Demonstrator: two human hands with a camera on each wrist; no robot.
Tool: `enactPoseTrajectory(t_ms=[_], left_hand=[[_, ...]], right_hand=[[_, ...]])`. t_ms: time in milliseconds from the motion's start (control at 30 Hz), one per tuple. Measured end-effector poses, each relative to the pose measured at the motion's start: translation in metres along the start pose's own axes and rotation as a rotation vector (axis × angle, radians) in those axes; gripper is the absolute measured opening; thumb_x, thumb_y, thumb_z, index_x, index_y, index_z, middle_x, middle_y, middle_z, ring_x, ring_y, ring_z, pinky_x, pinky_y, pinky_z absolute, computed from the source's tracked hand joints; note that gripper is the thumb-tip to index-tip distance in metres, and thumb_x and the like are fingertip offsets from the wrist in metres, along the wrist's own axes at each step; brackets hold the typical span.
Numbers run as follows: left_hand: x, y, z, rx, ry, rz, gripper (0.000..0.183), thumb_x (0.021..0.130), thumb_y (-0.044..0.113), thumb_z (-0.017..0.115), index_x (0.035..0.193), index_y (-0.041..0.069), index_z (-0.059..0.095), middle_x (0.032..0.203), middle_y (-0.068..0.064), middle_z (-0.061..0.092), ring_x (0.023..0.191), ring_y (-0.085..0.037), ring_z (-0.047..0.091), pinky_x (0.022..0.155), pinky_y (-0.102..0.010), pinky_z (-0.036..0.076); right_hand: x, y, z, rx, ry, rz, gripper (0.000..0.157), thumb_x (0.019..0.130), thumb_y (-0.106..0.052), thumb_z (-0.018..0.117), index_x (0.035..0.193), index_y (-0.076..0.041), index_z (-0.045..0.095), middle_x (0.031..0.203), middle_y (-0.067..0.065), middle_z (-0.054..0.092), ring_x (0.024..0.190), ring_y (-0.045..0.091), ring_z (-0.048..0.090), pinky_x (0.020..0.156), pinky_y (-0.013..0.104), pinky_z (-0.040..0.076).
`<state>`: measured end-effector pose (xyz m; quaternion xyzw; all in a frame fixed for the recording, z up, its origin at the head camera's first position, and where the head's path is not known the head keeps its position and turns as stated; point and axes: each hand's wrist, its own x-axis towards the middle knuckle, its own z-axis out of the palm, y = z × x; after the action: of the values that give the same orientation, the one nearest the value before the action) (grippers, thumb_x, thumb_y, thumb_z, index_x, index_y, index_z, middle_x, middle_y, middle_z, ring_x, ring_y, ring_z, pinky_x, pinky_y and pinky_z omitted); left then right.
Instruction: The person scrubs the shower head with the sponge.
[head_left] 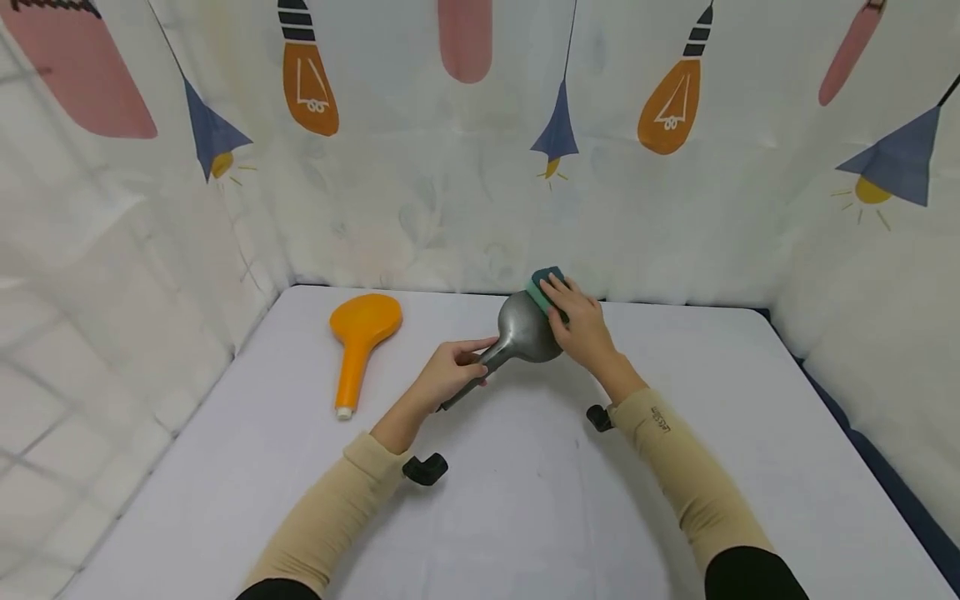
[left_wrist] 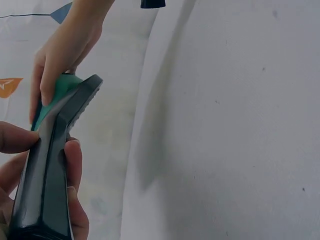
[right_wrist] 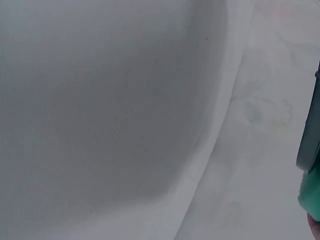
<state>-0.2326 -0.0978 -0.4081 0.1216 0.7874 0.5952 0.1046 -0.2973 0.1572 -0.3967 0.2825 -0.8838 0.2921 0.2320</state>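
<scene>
A grey shower head (head_left: 521,327) is held tilted above the table, its round head up and away and its handle towards me. My left hand (head_left: 448,372) grips the handle, thumb on one side and fingers on the other, as the left wrist view shows on the dark handle (left_wrist: 40,185). My right hand (head_left: 583,332) holds a green sponge (head_left: 536,295) against the far right rim of the round head. In the right wrist view only the head's edge (right_wrist: 310,132) and part of the sponge (right_wrist: 311,195) show at the right border.
An orange shower head (head_left: 365,321) with a white end lies on the white table (head_left: 510,517), left of my left hand. Behind the table hangs a pale curtain (head_left: 420,200) printed with lamps and bulbs. Black camera mounts (head_left: 425,469) stick out from both wrists.
</scene>
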Motion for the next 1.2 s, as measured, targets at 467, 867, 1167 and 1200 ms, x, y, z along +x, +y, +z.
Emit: enactPoseTrajectory(t_ms=[467,867,1167,1200], left_hand=[[0.003,0.000,0.010,0.072,-0.001,0.060,0.051,0.095,0.004,0.062,0.145,0.000,0.056,0.115,-0.021,0.071,0.081,-0.019,0.068,0.076,-0.031,0.052],[0.004,0.006,0.006,0.056,0.069,0.070,0.053,0.093,0.001,0.063,0.145,0.011,0.060,0.106,-0.018,0.074,0.082,-0.024,0.070,0.079,-0.034,0.047],[0.002,0.007,0.001,-0.024,0.128,0.016,0.052,0.096,-0.001,0.061,0.147,0.010,0.058,0.109,-0.022,0.073,0.084,-0.026,0.071,0.083,-0.037,0.048],[0.002,0.007,0.001,-0.042,0.132,0.011,0.052,0.096,-0.001,0.060,0.147,0.010,0.058,0.111,-0.024,0.072,0.085,-0.028,0.071,0.083,-0.036,0.049]], right_hand=[[0.001,-0.046,0.024,-0.183,0.004,-0.460,0.043,0.094,-0.006,0.070,0.137,-0.009,0.067,0.143,0.013,0.059,0.139,0.037,0.047,0.101,0.067,0.040],[0.007,-0.003,-0.004,0.056,0.126,-0.043,0.041,0.100,-0.003,0.061,0.141,-0.001,0.061,0.148,0.018,0.053,0.142,0.041,0.042,0.108,0.067,0.036],[-0.026,-0.005,0.008,0.014,0.185,-0.260,0.045,0.092,0.003,0.070,0.136,0.003,0.063,0.144,0.022,0.055,0.139,0.045,0.044,0.097,0.070,0.040],[-0.029,-0.007,0.011,0.000,0.184,-0.314,0.045,0.091,0.003,0.072,0.135,0.002,0.065,0.143,0.023,0.056,0.138,0.046,0.045,0.096,0.071,0.040]])
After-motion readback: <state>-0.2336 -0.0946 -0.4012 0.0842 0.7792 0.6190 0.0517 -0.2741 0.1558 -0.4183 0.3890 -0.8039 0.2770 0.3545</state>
